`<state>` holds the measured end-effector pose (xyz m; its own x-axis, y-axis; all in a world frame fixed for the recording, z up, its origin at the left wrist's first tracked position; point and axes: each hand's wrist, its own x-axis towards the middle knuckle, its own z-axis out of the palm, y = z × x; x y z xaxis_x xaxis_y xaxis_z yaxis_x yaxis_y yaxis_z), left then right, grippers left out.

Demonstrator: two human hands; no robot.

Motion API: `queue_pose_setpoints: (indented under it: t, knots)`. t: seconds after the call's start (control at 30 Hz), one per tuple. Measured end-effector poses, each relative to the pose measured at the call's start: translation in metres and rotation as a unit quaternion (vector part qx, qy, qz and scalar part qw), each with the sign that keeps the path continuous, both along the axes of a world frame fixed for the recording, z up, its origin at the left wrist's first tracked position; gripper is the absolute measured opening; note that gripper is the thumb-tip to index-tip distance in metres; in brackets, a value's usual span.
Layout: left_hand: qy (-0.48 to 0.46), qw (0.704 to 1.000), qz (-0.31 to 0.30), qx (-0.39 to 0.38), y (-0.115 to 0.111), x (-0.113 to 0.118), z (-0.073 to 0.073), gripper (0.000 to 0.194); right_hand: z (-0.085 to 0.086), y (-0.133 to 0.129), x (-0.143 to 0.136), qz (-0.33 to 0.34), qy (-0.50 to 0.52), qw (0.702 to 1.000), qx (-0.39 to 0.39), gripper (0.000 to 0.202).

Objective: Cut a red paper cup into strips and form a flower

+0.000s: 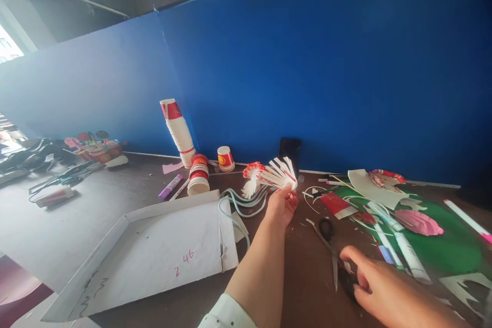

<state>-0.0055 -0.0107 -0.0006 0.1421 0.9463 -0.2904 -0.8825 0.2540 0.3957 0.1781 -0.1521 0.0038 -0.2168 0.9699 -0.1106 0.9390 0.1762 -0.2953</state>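
Note:
My left hand (283,206) is closed on a white paper piece cut into thin strips (280,173), held up over the middle of the table. Behind and to its left is a red and white fringed paper piece (252,177). Black-handled scissors (326,241) lie on the brown tabletop, blades apart. My right hand (363,277) is at their lower handle, thumb and fingers curved around it; the dark handle between them is partly hidden, so I cannot make out whether it is gripped.
A white box lid (161,251) lies at left. Behind stand a leaning cup stack (180,133) and a single cup (225,159). Pale blue cord (246,207) runs beside the lid. Markers (411,256) and a pink paper piece (418,222) rest on a green disc (453,248) at right.

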Motion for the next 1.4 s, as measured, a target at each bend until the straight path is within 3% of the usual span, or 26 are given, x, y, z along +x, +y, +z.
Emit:
queue_pose_setpoints:
  t: [0.2, 0.3, 0.37, 0.47, 0.53, 0.67, 0.83, 0.97, 1.1, 1.4]
  knots:
    - [0.003, 1.000, -0.008, 0.007, -0.001, 0.000, -0.002, 0.010, 0.020, -0.003, 0.004, -0.040, 0.007, 0.999, -0.018, 0.006]
    - [0.006, 1.000, -0.013, 0.023, -0.002, 0.001, -0.002, 0.014, 0.028, 0.014, 0.000, -0.050, 0.112, 0.992, 0.017, 0.007]
    - [0.012, 0.999, -0.014, 0.037, -0.004, 0.001, -0.002, 0.016, 0.031, 0.033, -0.009, -0.055, 0.225, 0.972, 0.040, 0.014]
    - [0.023, 0.998, -0.018, 0.054, -0.006, 0.002, -0.002, 0.016, 0.030, 0.068, -0.031, -0.142, 0.405, 0.903, 0.024, 0.023]
    - [0.028, 0.997, -0.021, 0.065, -0.007, 0.002, -0.003, 0.016, 0.024, 0.090, -0.046, -0.213, 0.568, 0.795, -0.012, 0.028]
    - [0.037, 0.997, -0.024, 0.068, -0.005, 0.003, -0.007, 0.016, 0.007, 0.118, -0.066, -0.221, 0.650, 0.726, -0.031, 0.029]
    - [0.040, 0.994, -0.054, 0.087, 0.001, 0.005, -0.011, 0.019, -0.003, 0.125, -0.073, -0.205, 0.718, 0.663, -0.051, 0.031]
    - [0.045, 0.985, -0.134, 0.097, 0.004, 0.003, -0.010, 0.013, 0.002, 0.125, -0.070, -0.179, 0.745, 0.641, -0.055, 0.029]
    - [0.022, 0.981, -0.178, 0.071, 0.005, 0.000, -0.008, 0.014, 0.009, 0.123, -0.065, -0.168, 0.744, 0.643, -0.067, 0.029]
    - [0.051, 0.988, -0.135, 0.063, 0.002, 0.005, -0.005, 0.020, 0.010, 0.117, -0.066, -0.178, 0.734, 0.654, -0.039, 0.027]
